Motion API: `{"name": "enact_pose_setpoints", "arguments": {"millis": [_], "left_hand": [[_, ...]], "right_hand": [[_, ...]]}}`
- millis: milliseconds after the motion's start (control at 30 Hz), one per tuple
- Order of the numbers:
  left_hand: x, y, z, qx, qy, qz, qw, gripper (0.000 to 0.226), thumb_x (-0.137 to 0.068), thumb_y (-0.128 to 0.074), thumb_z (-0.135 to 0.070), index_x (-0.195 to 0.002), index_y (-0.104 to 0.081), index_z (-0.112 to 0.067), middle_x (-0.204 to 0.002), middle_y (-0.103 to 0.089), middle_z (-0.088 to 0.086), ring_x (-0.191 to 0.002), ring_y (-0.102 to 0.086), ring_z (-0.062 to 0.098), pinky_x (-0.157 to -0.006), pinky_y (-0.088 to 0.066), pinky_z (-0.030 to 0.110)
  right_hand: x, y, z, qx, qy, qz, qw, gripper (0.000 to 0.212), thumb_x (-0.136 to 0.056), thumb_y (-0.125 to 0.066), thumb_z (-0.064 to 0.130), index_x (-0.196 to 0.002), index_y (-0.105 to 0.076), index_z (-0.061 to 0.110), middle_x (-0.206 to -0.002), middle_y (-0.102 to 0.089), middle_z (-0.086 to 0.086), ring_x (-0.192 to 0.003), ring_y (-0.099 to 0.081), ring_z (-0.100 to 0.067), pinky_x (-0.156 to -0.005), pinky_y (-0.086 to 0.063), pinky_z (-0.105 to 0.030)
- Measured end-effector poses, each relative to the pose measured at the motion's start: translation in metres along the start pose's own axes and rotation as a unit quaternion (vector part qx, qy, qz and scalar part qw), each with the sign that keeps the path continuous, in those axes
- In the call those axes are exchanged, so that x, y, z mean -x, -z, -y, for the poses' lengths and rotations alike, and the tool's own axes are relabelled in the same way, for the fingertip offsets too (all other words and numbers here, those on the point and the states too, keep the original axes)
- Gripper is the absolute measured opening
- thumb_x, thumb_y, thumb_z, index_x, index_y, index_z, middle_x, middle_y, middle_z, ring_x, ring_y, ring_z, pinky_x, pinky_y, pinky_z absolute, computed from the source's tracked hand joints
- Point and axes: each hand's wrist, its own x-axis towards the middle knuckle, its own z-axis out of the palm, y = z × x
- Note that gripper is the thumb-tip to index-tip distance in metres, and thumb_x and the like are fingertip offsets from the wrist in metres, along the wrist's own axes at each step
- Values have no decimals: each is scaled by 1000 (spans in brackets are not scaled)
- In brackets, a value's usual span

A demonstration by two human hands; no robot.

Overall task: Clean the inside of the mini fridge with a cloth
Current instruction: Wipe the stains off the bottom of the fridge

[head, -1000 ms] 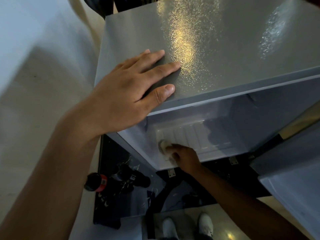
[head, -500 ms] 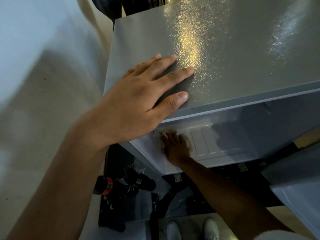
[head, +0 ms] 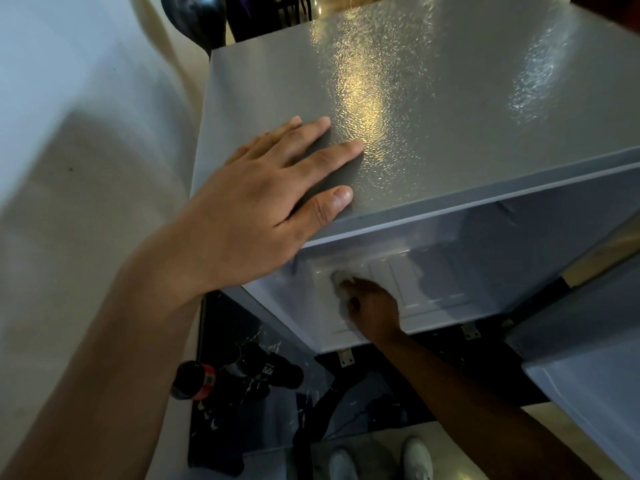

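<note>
At centre frame, the left hand [head: 256,216] lies flat with fingers spread on the mini fridge [head: 450,109] top. Lower centre, inside the open fridge, the right hand [head: 372,306] has fingers closed around a pale cloth [head: 341,280], pressing it against the ribbed inner wall.

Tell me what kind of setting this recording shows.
Probably a home or rented room, not a workshop. A mini fridge stands open by a pale wall, dark bottles lie on the glossy floor, and the person's white shoes show.
</note>
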Motion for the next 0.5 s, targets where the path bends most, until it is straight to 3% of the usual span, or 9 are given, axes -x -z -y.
{"name": "enact_pose_setpoints", "arguments": {"millis": [67,133,233,333,400,500], "left_hand": [[0,0,0,1,-1,-1,1000,57,-98,-23,-58,-153,-24,-42,-166,-17,-6,-154,-6,13,-124,-14,43],[0,0,0,1,0,1,1000,57,-98,-23,-58,-153,-23,-42,-166,-16,-7,-154,-6,12,-124,-14,42],[0,1,-1,2,2,-2,1000,57,-98,-24,-58,-152,-24,-42,-165,-18,-6,-154,-8,13,-123,-15,43],[-1,1,-1,-1,0,-3,1000,56,-98,-24,-57,-152,-25,-41,-165,-19,-5,-154,-9,14,-123,-16,42],[-1,0,0,-1,0,0,1000,57,-98,-24,-58,-152,-24,-41,-165,-18,-5,-154,-8,14,-123,-16,43],[-2,-1,1,-5,-4,0,1000,58,-97,-22,-59,-152,-24,-41,-165,-18,-5,-154,-9,15,-123,-16,45]], "right_hand": [[-13,-3,-6,14,-16,-37,999,42,-80,-69,10,-122,-70,15,-128,-68,-12,-117,-64,-33,-99,-53,-45],[-20,-10,0,60,-25,2,998,47,-82,-62,17,-128,-63,9,-129,-65,-18,-120,-62,-38,-100,-51,-51],[-18,-24,18,134,9,81,988,59,-83,-46,30,-139,-54,12,-137,-60,-17,-124,-58,-38,-103,-46,-47],[6,-38,31,128,69,133,980,65,-72,-69,27,-135,-60,15,-135,-61,-15,-120,-61,-37,-102,-47,-44],[32,-42,34,83,84,118,986,70,-62,-79,24,-129,-64,12,-131,-65,-13,-118,-62,-34,-103,-46,-42],[68,-46,28,38,125,82,988,58,-74,-71,20,-131,-62,12,-134,-62,-10,-128,-52,-30,-117,-24,-41]]}}
